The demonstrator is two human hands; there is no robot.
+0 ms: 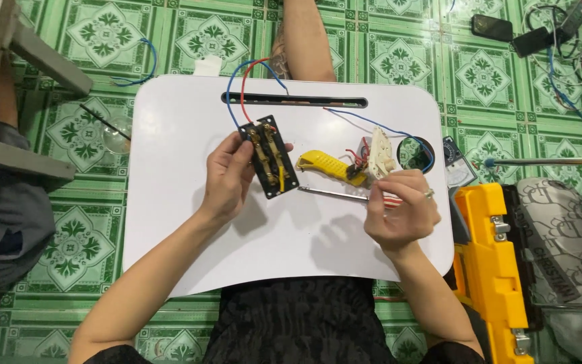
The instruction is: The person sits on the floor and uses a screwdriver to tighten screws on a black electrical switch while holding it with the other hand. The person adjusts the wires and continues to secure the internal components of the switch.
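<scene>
Switch plate (270, 156), just one, black, gripped in the left hand (227, 176); right hand (402, 209) pinches one screwdriver (335, 194). One yellow knife (331, 168) nearby.

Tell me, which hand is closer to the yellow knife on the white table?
The right hand. It sits just below the yellow knife's wired end, holding a screwdriver. The left hand is farther away, across the black switch plate it holds.
</scene>
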